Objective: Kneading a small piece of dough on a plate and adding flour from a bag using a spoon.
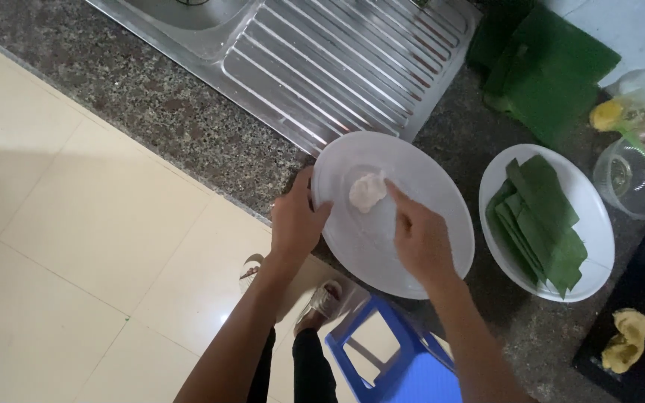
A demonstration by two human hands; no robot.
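Head view looks down at a white plate [427, 246] on a speckled stone counter [151, 97]. A small pale lump of dough [367, 192] sits near the middle of the plate. The left hand [296, 220] is at 9 o'clock from the lump, fingers clamped on the plate's rim. The right hand [421, 239] is at 4 o'clock, one finger touching the lump, the others curled. At 3 o'clock is a white bowl [599, 224] of folded green leaves [543, 220]. At 12 o'clock is a metal sink tray [337, 52]. At 6 o'clock stands a blue stool [404, 366].
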